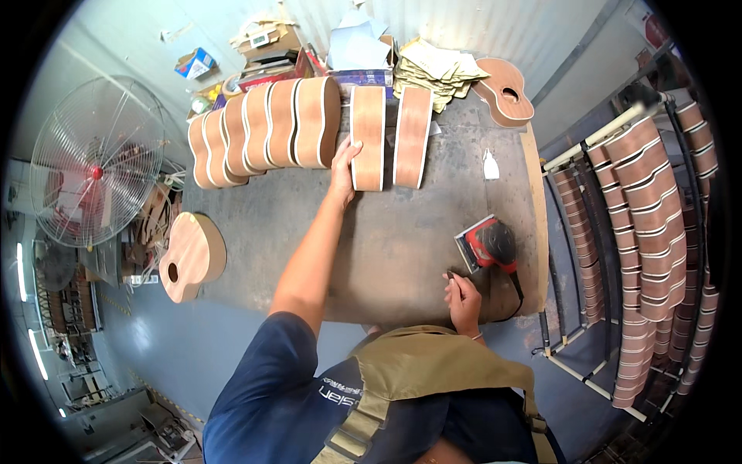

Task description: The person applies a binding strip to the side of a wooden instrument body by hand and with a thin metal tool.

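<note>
My left hand [346, 166], arm stretched out, grips the near left edge of a pale wooden ukulele body [368, 139] standing on its side. Just right of it stands a second ukulele body [413, 138], slightly redder, apart from my hands. My right hand [464, 301] is at the near edge of the workbench [371, 263], with thumb and fingers pinched around a small dark thing too small to name. Beyond that hand lies a red and black power sander [489, 243], its cord trailing toward the bench's near right.
A row of ukulele bodies [315, 124] stands at the back left. Single bodies lie at the left edge [205, 251] and back right [506, 100]. Yellow sandpaper sheets [437, 69], a white bottle [491, 165], a large fan [97, 162] and a loaded rack [645, 216] surround the work area.
</note>
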Demonstrator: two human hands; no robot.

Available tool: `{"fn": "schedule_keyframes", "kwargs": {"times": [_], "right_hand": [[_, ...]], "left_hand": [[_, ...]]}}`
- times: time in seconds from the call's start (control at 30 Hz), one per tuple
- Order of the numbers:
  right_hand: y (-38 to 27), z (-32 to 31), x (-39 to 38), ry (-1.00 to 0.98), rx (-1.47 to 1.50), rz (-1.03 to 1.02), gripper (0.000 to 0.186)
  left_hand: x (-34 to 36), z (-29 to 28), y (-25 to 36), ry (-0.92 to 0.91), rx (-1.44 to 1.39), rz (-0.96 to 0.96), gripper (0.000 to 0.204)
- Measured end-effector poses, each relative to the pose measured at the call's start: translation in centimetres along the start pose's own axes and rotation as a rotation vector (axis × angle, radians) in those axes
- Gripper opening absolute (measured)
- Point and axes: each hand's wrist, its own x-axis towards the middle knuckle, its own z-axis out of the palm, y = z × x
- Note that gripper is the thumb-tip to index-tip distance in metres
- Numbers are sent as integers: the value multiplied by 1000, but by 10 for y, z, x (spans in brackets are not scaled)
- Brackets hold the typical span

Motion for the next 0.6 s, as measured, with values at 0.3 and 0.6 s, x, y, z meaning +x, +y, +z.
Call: {"fn": "schedule_keyframes", "kwargs": {"times": [0.3,0.6], "right_hand": [[0,-6,20,-9,10,15,21],[-10,4,39,-57,-31,-28,20]], "left_hand": [[21,11,-18,70,172,-19,47],[-11,-8,60,698,1634,911,63]]}}
